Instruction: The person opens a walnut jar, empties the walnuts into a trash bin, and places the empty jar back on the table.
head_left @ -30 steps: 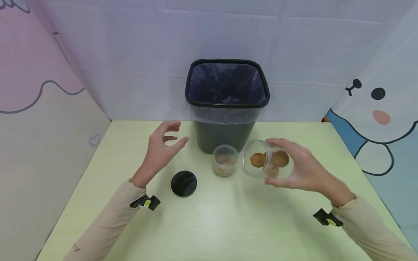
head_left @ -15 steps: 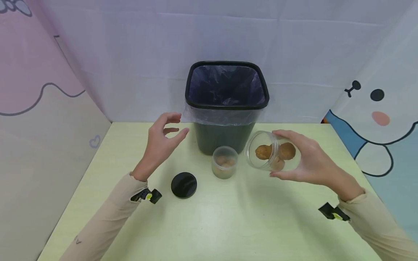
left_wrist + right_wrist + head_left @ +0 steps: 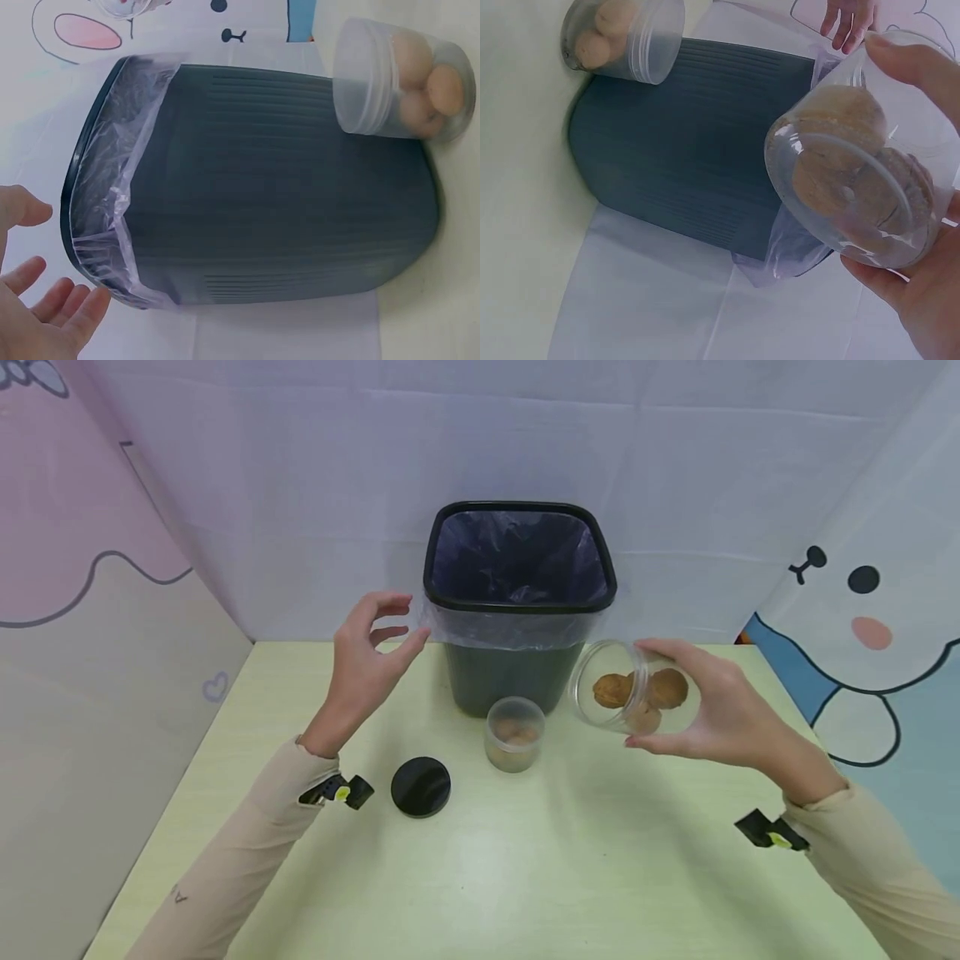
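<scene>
My right hand (image 3: 716,710) grips a clear plastic jar (image 3: 611,717) by its body, lidless and tipped on its side with the mouth facing left. Several walnuts (image 3: 667,688) lie inside it. The jar is raised above the table, right of the bin; the right wrist view shows its round base (image 3: 855,180) close up. My left hand (image 3: 367,664) hovers left of the bin, thumb and fingers curved apart with nothing between them. Below, a second clear jar (image 3: 514,735) stands upright on the table, holding several brown round things (image 3: 431,86). A black round lid (image 3: 421,787) lies left of it.
A dark grey bin (image 3: 517,672) with a black rim and a clear liner (image 3: 517,628) stands at the back of the table (image 3: 480,868), close behind the upright jar. White sheeting (image 3: 300,510) hangs behind it, and printed panels flank both sides.
My right hand has lifted the tilted jar of walnuts up and slightly right, away from the upright jar. The left hand has risen beside the bin, its fingers still apart.
</scene>
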`<state>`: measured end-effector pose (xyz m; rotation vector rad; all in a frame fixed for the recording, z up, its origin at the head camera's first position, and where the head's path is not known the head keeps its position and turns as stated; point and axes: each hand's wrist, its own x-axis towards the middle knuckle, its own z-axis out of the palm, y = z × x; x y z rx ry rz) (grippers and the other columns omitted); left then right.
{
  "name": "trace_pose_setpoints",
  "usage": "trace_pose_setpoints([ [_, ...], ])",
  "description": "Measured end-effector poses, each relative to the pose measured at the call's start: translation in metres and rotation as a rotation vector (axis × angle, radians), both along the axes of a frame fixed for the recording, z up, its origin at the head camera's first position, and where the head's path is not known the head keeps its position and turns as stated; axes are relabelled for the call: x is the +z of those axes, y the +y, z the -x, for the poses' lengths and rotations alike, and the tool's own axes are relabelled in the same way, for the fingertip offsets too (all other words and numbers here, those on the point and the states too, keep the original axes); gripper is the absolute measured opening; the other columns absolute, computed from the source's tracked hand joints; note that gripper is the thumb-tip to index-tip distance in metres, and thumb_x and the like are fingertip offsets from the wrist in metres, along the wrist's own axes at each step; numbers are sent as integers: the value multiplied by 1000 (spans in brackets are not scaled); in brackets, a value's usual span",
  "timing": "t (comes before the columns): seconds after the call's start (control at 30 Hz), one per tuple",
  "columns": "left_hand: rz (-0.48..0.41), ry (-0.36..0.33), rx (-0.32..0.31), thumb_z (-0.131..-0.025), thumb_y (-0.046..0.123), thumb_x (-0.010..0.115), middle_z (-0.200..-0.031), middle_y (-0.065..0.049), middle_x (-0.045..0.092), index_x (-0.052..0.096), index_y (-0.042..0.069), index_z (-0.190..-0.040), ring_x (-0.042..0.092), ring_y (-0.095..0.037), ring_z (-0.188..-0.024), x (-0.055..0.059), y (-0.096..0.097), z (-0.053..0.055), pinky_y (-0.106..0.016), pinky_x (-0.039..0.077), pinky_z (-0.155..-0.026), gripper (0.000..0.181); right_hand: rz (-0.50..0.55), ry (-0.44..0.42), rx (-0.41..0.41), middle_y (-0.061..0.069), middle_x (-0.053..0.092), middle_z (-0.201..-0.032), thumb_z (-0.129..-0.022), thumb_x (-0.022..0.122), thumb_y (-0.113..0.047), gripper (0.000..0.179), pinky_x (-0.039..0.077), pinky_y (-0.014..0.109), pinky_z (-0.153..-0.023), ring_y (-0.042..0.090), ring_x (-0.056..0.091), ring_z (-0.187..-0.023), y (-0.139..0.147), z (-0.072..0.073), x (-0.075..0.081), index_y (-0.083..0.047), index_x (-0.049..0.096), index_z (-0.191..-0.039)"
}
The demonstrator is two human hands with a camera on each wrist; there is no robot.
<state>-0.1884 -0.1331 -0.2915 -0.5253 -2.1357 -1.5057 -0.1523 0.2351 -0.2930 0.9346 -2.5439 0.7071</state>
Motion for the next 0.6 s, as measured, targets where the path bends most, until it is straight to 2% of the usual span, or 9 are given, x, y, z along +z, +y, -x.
trace_pose_setpoints([
  [0.1,-20,13,-6,-83,-4,67,-113,-21,56,56,-10,-115,54,-28,-106,4,1,2,-45,51,-89,34,-1,4,-12,5,58,-123,-43,97,-23,105,35,11,-91,18,54,-106,2,2,5,-9,48,-135],
  [0.27,-38,24,-23,-83,-4,66,-113,-22,56,59,-9,-114,54,-25,-108,7,1,6,-44,50,-91,32,-23,26,-49,4,60,-120,-43,96,-27,105,41,21,-85,17,56,-103,3,5,13,-12,49,-135],
  [0.33,-37,22,-28,-84,-3,66,-113,-21,57,59,-10,-114,54,-25,-109,9,2,7,-43,50,-92,32,-21,37,-49,4,60,-120,-42,97,-27,105,41,20,-85,17,56,-102,4,7,16,-12,49,-135],
  [0.47,-34,19,-36,-85,-1,66,-118,-19,56,59,-9,-115,53,-24,-113,13,5,10,-41,49,-93,32,-11,63,-27,7,61,-120,-40,97,-23,107,35,9,-87,16,55,-100,6,10,23,-9,50,-134],
  [0.6,-43,16,-36,-85,0,65,-125,-18,55,61,-9,-114,52,-23,-117,17,10,15,-39,49,-93,30,-14,74,-29,7,60,-120,-40,97,-21,106,34,8,-86,16,54,-100,6,12,30,-9,50,-134],
])
